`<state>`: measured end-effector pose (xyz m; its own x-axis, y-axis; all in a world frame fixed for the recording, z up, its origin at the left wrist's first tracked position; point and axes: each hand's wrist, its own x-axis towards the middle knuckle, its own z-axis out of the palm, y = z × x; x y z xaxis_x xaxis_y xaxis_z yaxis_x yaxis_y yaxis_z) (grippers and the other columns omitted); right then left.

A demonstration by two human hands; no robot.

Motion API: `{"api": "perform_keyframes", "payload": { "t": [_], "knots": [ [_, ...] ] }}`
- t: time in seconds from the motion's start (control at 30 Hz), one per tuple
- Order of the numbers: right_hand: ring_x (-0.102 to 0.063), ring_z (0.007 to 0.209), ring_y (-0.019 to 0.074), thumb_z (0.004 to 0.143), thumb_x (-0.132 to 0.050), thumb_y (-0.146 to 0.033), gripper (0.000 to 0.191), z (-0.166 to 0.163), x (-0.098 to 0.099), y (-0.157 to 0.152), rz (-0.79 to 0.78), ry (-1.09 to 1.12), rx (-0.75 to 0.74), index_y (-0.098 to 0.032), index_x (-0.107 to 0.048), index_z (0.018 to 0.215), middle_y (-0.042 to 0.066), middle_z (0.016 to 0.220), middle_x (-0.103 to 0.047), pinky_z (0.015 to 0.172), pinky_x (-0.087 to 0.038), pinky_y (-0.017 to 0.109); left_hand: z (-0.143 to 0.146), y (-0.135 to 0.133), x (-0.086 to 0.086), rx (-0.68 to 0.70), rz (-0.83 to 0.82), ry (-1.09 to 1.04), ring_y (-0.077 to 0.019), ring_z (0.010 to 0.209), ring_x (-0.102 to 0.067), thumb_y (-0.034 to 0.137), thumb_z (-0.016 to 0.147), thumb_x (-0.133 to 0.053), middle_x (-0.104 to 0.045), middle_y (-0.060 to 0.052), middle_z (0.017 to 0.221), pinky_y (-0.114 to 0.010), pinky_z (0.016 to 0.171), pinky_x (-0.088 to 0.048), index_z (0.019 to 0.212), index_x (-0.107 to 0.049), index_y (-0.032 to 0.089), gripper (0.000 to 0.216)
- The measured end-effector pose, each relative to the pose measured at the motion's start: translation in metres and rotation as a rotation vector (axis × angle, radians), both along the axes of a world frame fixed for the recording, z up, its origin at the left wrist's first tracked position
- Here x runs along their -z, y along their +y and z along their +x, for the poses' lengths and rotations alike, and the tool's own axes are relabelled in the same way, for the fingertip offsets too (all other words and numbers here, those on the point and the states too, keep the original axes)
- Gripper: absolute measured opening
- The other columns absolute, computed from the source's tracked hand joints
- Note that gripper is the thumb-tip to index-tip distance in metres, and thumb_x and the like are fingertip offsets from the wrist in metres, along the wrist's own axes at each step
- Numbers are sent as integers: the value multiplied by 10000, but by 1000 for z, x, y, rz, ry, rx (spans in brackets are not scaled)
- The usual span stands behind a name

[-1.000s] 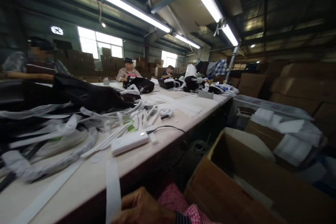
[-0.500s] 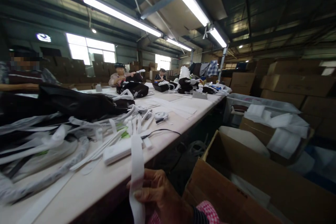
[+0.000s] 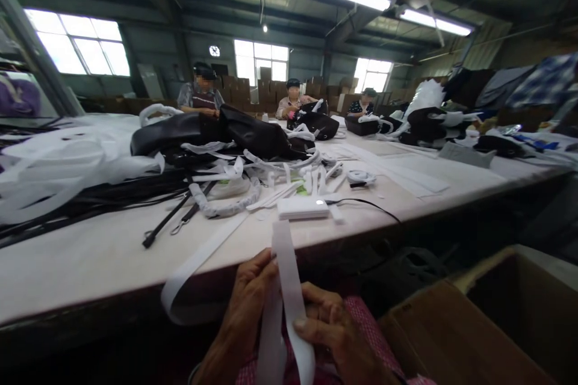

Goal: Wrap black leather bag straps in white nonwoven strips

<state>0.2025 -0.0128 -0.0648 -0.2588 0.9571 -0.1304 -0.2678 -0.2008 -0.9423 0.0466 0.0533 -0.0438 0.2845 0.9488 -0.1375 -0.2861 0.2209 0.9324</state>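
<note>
A white strip (image 3: pixel 289 277) of thin, flat material stands upright in front of me, just below the table edge. My right hand (image 3: pixel 332 328) pinches it from the right, thumb across its face. My left hand (image 3: pixel 250 292) is closed at its left side, fingertips near the upper part, where a second white length (image 3: pixel 271 337) hangs down; whether both are one folded strip I cannot tell. Another white band (image 3: pixel 180 292) curls off the table edge and passes behind my left wrist. A white rectangular device (image 3: pixel 303 209) with a black cable lies on the table beyond my hands.
Black bags (image 3: pixel 257 132), white-wrapped straps (image 3: pixel 226 207) and black straps with metal clips (image 3: pixel 183 225) cover parts of the table (image 3: pixel 112 258). Piled white strips (image 3: pixel 67 168) lie left. An open cardboard box (image 3: pixel 460 325) stands low right. Several people (image 3: pixel 293 105) work across the table.
My view has swung left. My left hand has come into view beside the strip. The right hand still pinches a white strip, now tilted and closer to the middle.
</note>
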Motion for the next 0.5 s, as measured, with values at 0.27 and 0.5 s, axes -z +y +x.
{"api": "perform_keyframes", "payload": {
  "t": [0.27,0.5],
  "knots": [
    [-307,444,71,719,-740,-291,351,-6,30,12,-40,58,-64,-123,-711,1025,-56,558,-450,425,-257,192,12,3,9,-191,-107,-165,-290,1006,-753,560,881,-680,-791,-146,1071,-354,916,-605,1116,-743,127,497],
    [-357,418,63,659,-726,-258,389,-7,23,13,-45,72,-19,-108,-713,1018,-51,557,-499,425,-290,175,21,-1,3,-254,-78,-29,-245,832,-748,678,713,-794,-798,-120,968,-285,689,-604,1070,-734,132,654]
  ]
}}
